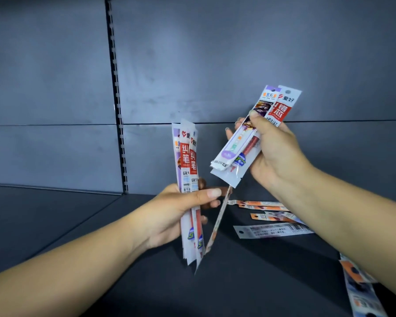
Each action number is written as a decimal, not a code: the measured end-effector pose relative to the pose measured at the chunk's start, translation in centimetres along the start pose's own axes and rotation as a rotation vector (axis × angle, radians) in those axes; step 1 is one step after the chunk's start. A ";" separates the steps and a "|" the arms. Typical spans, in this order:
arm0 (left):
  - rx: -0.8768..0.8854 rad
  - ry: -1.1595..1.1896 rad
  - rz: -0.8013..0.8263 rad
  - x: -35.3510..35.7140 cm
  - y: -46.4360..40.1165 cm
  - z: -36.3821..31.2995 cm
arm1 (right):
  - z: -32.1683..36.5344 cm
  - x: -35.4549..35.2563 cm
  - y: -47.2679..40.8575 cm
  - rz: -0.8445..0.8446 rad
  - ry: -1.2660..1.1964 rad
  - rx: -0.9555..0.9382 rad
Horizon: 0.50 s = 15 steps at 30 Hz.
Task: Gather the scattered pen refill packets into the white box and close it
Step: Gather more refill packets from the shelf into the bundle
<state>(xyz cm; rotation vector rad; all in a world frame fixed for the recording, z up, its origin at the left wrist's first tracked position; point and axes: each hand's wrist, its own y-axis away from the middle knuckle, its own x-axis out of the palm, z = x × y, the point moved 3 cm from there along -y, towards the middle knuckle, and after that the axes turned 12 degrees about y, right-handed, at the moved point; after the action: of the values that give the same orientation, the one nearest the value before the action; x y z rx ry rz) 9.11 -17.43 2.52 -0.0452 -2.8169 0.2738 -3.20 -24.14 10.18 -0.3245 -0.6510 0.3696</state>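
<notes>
1. Gripping a bunch of refill packets (pixel 189 179), the left hand (pixel 178 213) has thumb across the front and fingers curled behind; the bunch stands nearly upright, tops above the hand, bottoms hanging below it.
2. Bunch in left hand: red-and-white packets in front, a purple-edged one behind on the left. Exact count can't be told, at least 3.
3. One thin packet (pixel 217 220) slants down from the left fingertips, edge-on to the camera, just right of the bunch. Whether the fingers pinch it or it only leans there, can't tell.
4. Right hand (pixel 277 152) is up and to the right of the left hand, apart from it, clasping two packets (pixel 249 138) btw thumb and fingers.
5. Those two: a purple one in front, a red-and-white one behind; both tilted, tops up-right past the thumb, bottoms down-left toward the left hand's bunch w/o touching it.
6. Loose packets (pixel 272 216) lie flat on the dark shelf (pixel 101 225) below the right forearm: two orange-ended ones farther back, a grey-white one w/ a barcode nearer.
7. More packets (pixel 361 291) lie at the lower right, under the right forearm near the frame edge, partly cut off.
8. Behind both hands, a grey back panel (pixel 238 53) w/ a slotted upright strip (pixel 117 97) left of the left hand.
</notes>
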 end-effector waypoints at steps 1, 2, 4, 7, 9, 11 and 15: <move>-0.015 0.004 0.009 0.0 0.0 0.0 | 0.0 0.0 0.0 -0.013 -0.005 0.010; -0.034 0.014 0.009 0.1 0.1 0.1 | -0.1 0.0 0.0 -0.022 -0.012 0.020; -0.054 0.058 0.014 0.2 0.1 0.2 | -0.2 0.0 0.0 -0.033 -0.018 0.035; -0.075 0.107 0.065 1.0 0.3 0.2 | -0.4 0.0 -0.1 -0.048 -0.015 0.043; -0.076 0.083 0.077 1.4 0.3 0.5 | -0.6 0.0 -0.1 -0.059 -0.012 0.044; -0.061 0.044 0.054 1.6 0.2 0.7 | -0.7 -0.1 -0.3 -0.077 -0.001 0.040; -0.049 0.097 0.041 1.2 0.1 0.8 | -0.5 -0.6 -0.9 -0.121 0.070 0.028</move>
<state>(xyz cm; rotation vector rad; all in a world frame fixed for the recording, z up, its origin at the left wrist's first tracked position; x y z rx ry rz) 7.73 -17.38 2.13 -0.1244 -2.7280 0.2056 -3.09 -25.29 9.87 -0.2688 -0.5930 0.2509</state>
